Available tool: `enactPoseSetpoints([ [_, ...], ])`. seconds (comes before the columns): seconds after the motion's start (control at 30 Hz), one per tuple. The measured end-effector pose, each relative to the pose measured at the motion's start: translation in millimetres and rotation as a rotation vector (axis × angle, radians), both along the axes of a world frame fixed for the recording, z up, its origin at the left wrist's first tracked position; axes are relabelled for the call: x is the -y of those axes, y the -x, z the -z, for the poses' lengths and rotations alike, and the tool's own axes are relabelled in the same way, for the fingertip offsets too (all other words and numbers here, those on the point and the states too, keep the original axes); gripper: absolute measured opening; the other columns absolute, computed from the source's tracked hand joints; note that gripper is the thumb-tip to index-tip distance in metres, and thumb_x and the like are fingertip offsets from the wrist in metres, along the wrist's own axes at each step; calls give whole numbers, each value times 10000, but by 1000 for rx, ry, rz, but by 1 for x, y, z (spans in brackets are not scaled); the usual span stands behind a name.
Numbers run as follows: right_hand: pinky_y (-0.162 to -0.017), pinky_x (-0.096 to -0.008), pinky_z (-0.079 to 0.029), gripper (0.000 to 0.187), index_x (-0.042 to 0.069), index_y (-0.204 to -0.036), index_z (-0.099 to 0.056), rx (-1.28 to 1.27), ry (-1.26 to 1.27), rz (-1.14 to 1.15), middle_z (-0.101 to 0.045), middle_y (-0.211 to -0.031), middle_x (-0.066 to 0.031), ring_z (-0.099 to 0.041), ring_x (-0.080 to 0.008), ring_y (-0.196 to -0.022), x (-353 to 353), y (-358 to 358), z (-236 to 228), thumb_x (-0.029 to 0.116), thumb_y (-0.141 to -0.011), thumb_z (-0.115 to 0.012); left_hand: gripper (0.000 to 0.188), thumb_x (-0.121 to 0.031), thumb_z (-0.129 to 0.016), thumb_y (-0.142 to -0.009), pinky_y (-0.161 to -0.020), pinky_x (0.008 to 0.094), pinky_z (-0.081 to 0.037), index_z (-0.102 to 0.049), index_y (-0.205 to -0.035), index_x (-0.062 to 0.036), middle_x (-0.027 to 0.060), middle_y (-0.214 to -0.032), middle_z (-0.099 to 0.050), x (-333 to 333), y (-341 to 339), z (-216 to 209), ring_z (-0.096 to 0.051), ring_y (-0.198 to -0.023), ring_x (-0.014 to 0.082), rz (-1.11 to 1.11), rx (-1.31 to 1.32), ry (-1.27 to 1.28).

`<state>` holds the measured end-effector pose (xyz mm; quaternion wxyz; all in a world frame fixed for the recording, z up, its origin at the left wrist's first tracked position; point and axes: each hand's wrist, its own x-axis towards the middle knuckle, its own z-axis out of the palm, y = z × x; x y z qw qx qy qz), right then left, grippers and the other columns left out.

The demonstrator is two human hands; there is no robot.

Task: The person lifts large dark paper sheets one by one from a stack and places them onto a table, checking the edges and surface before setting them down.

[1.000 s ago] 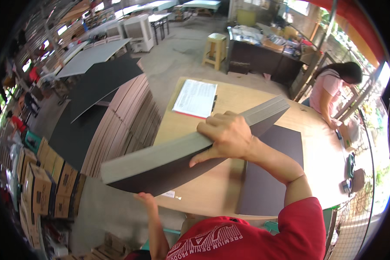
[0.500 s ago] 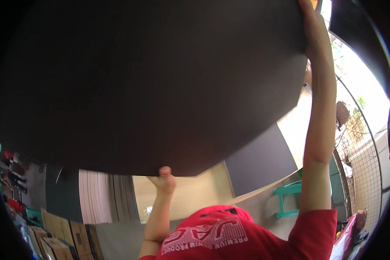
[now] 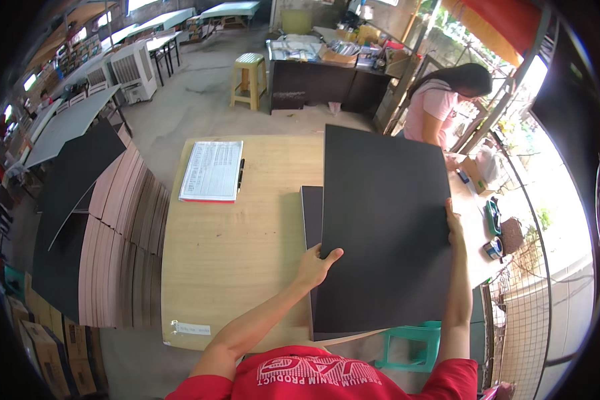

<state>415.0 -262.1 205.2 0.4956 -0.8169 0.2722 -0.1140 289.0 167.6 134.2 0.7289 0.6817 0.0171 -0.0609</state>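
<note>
A large black rectangular board [image 3: 387, 227] is held by its two side edges above the right part of a wooden table [image 3: 240, 260]. My left hand [image 3: 319, 265] grips its left edge, thumb lying on the face. On the opposite edge, my right hand [image 3: 454, 223] is closed, its fingers partly hidden. Beneath the board, another dark board [image 3: 311, 217] lies on the table, with only its left side and a corner showing. A paper form on a red-edged pad [image 3: 211, 172] and a black pen [image 3: 241, 175] lie further left.
Tall stacks of boards [image 3: 117, 267] stand left of the table. A person in pink [image 3: 440, 110] works beyond its right end. There are a green stool [image 3: 407, 347] near me, tape rolls [image 3: 493, 249] at right, a yellow stool [image 3: 249, 80] and a cluttered desk [image 3: 327, 87] behind.
The board came down from close in front of my view to just above the table. Both hands moved with it and still grip its edges. The table and room now show.
</note>
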Motion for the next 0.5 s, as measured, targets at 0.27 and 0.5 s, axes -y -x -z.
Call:
enactPoseSetpoints([
  [0.27,-1063,-384,-368,959,-62,-1376,-453,-307,-120,-187,-485,-1399,-213,-434,-294,-1310,-25,-91,132,726,-836,-532,676,-711,-640,-782,-556,304,-410,-541,-684,-49,-9,-586,-462,-1,-21,77,-473,-579,123,-150,-140,-178],
  [0.5,-1091,-403,-332,1000,-51,-1387,-446,-233,-116,-182,-469,-1410,-225,-403,-307,-1342,-21,-107,190,753,-801,-547,724,-740,-600,-787,-527,355,-398,-545,-645,-32,3,-579,-485,-2,-39,114,-474,-569,136,-128,-260,-312],
])
